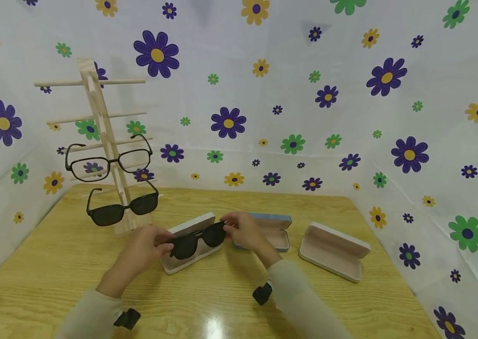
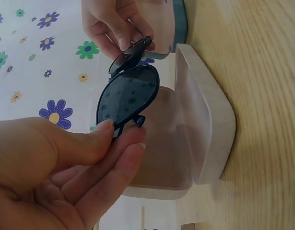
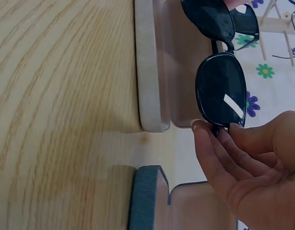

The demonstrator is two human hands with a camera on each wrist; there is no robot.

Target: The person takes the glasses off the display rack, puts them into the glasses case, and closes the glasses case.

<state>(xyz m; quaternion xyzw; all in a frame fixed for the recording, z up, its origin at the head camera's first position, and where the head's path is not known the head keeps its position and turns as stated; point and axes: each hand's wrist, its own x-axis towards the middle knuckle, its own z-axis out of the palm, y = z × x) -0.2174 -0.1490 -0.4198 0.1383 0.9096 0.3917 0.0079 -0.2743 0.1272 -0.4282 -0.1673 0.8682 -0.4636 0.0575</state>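
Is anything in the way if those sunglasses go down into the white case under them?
Nope, nothing visible. The sunglasses are above the white case, which is open, and the blue case sits beside it.

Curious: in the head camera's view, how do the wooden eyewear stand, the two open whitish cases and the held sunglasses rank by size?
Largest to smallest:
1. Wooden eyewear stand
2. Right whitish case and left whitish case: too alike to rank, the left partly covered
3. Held sunglasses
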